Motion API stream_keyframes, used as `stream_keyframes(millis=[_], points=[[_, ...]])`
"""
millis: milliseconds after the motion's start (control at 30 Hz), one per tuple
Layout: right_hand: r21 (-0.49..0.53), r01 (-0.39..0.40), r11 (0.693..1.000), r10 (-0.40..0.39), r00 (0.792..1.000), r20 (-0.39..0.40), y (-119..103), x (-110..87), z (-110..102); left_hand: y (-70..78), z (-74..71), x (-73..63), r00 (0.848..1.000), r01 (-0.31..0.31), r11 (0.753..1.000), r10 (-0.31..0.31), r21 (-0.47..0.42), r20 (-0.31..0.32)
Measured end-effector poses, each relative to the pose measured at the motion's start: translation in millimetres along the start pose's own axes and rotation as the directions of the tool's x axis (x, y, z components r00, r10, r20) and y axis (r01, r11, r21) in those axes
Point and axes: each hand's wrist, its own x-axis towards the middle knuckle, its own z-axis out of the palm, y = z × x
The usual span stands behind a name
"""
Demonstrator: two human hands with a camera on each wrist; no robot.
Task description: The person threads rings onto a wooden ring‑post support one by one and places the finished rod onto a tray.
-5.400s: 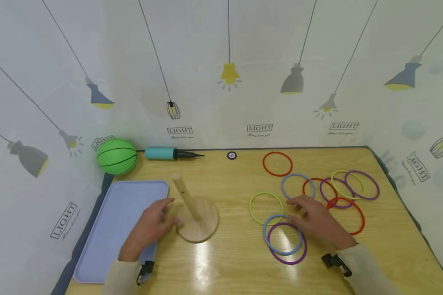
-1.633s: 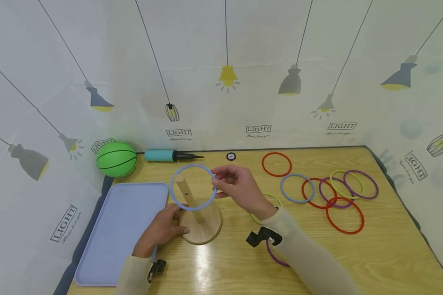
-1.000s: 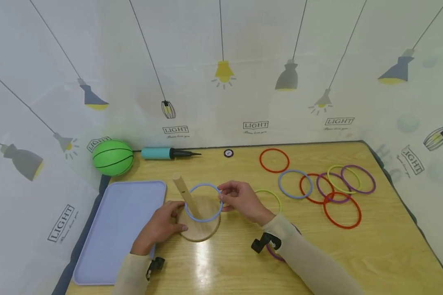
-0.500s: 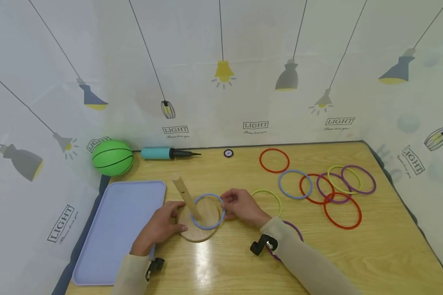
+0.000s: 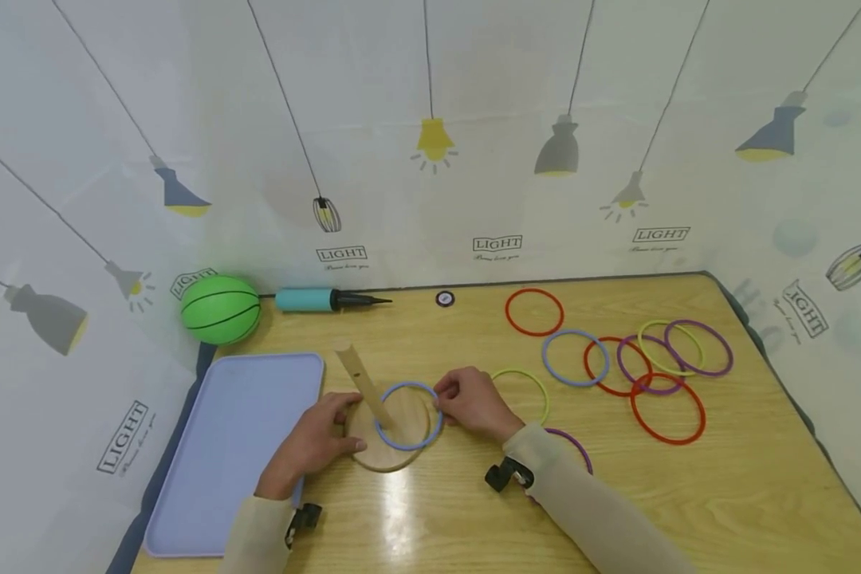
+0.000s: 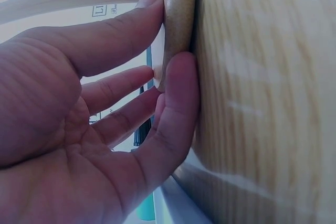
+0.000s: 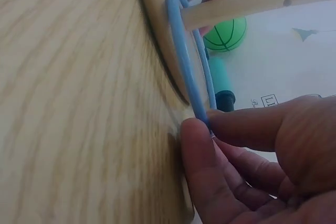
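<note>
A wooden ring-toss stand has an upright peg on a round base. My left hand holds the base's left edge, and the left wrist view shows the thumb on its face and fingers along its rim. A blue ring encircles the peg low over the base, off to the right. My right hand pinches that ring's right side between thumb and fingertips. In the right wrist view the peg passes through the blue ring.
A yellow-green ring and a purple ring lie partly hidden by the right arm. Several more rings, including a red one, lie right. Left are a lilac tray, green ball and turquoise pump. A small disc lies behind.
The blue ring, once on the table over the purple ring, was carried left above the peg, then lowered round it. Lately it shifted slightly right and down. My left hand has taken hold of the base.
</note>
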Motion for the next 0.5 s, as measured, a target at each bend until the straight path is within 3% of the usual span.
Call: stream_keyframes(millis=[267, 500], points=[[-0.002, -0.009, 1.000, 0.009, 1.000, -0.011, -2, -3.9, -12, -0.4, -0.4, 1.7, 1.000, -0.014, 1.000, 0.014, 0.006, 0.005], [-0.016, 0.040, 0.999, -0.041, 0.998, -0.051, -1, -16.5, -33, 2.0, -1.4, -0.2, 1.000, 0.010, 1.000, -0.010, -0.012, 0.009]])
